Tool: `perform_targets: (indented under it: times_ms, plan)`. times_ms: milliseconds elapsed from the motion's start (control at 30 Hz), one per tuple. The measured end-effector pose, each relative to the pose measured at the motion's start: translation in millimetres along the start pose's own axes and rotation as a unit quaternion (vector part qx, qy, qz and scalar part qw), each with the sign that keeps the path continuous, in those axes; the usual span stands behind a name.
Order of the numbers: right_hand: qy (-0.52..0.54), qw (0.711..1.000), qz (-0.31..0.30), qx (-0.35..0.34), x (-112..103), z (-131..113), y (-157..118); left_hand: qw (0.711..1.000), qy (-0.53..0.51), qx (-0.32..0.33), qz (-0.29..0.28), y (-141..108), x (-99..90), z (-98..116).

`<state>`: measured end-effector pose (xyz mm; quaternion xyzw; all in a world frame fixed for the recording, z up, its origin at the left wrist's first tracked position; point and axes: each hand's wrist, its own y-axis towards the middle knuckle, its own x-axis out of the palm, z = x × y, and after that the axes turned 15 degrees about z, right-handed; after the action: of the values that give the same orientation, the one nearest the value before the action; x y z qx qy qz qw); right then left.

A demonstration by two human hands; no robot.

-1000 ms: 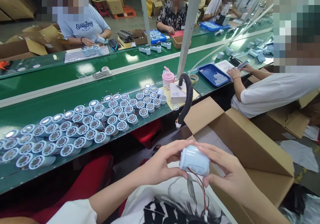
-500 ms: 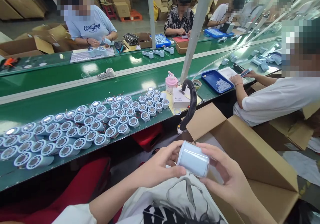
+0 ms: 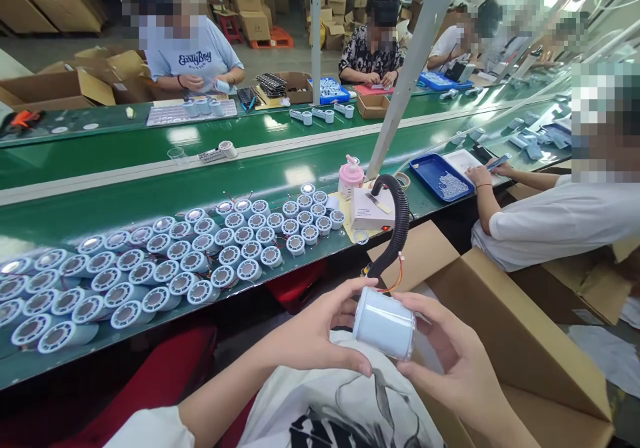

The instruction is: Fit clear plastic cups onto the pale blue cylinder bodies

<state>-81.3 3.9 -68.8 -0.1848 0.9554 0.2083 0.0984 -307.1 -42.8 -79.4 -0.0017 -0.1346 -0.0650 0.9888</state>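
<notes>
A light blue cylinder with a clear rim at its right end lies tilted between my two hands, above my lap. Thin red and yellow wires stick up behind it. My left hand holds the left end, fingers behind and thumb below. Around the right end curve the fingers and thumb of my right hand. Rows of similar blue cylinders stand on the green bench at the left, their round slotted ends facing up.
A black flexible hose arches beside a white box and a pink cup. An open cardboard box is at my right. A person works by a blue tray; others sit across the bench.
The view has shifted slightly, so the bench things sit a little differently in the picture. Red and yellow wires now show behind the cylinder. Both hands still hold it.
</notes>
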Motion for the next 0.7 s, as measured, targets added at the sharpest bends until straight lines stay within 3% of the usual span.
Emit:
perform_targets:
  times_ms: [200,433,500,567,633,667,700]
  plan:
    - [-0.056,0.996,-0.003,-0.064,15,5,19,0.999,-0.033,-0.029,-0.010,15,-27.3,10]
    - [-0.022,0.999,0.022,-0.013,38,14,43,0.999,-0.019,-0.021,0.016,34,-49.6,19]
    - [-0.015,0.998,0.065,0.018,36,25,48,1.000,-0.004,-0.019,0.018,47,-64.1,21]
    - [-0.029,0.986,0.150,0.071,25,46,49,0.998,0.047,0.003,0.044,70,-91.7,25]
    - [-0.062,0.950,0.263,0.158,6,78,44,0.975,0.183,0.043,0.119,108,-133.7,35]
    - [-0.083,0.921,0.319,0.209,-6,97,39,0.939,0.287,0.068,0.178,133,-157.9,43]
    - [-0.095,0.885,0.368,0.269,-17,117,31,0.870,0.415,0.078,0.253,161,-182.0,53]
